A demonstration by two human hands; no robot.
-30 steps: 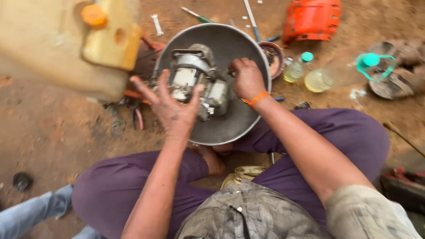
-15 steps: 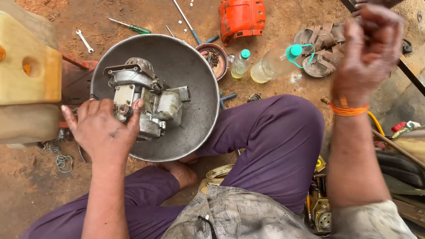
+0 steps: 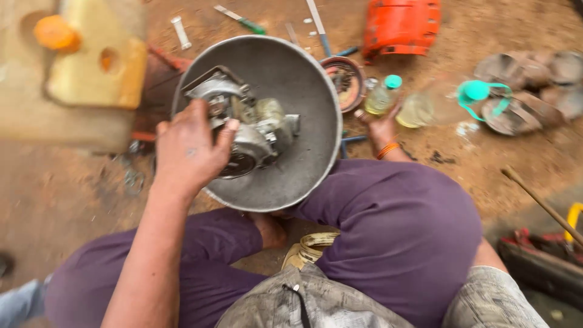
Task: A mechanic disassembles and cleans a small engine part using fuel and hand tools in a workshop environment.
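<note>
The scene is lit by soft, even daylight with weak shadows, and motion blur is seen throughout, strongest on the yellow jerrycan (image 3: 73, 73) at the left edge.

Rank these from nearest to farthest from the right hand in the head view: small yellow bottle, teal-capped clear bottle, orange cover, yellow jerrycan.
From the right hand:
1. Small yellow bottle, just above it.
2. Teal-capped clear bottle, to its right.
3. Orange cover, farther up.
4. Yellow jerrycan, far left, past the metal bowl.

Yellow jerrycan (image 3: 91, 67) top left; clear bottles (image 3: 384, 96) right of basin (image 3: 303, 91).
</note>
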